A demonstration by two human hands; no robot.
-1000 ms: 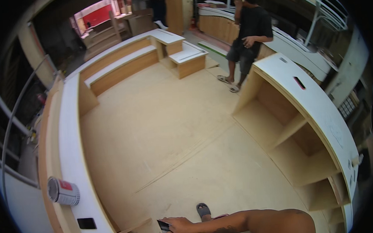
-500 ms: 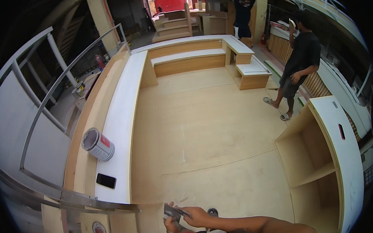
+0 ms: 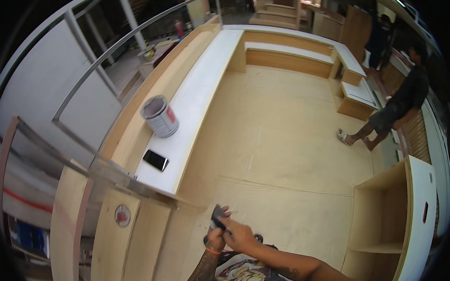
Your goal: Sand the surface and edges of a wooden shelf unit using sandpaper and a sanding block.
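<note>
Lower left, we note a round disc (image 3: 122,216) on a pale board (image 3: 107,248); then a phone (image 3: 156,160) lying on the white counter (image 3: 196,119), an open can (image 3: 163,120) just beyond it. Low centre, our left hand (image 3: 216,239) is closed around a dark tool (image 3: 218,216), above the floor (image 3: 286,153); our right hand's (image 3: 241,235) bent fingers touch it, whether gripping we cannot tell. Farther right: an open-fronted cabinet (image 3: 381,211), a person (image 3: 409,91) in dark clothes.
</note>
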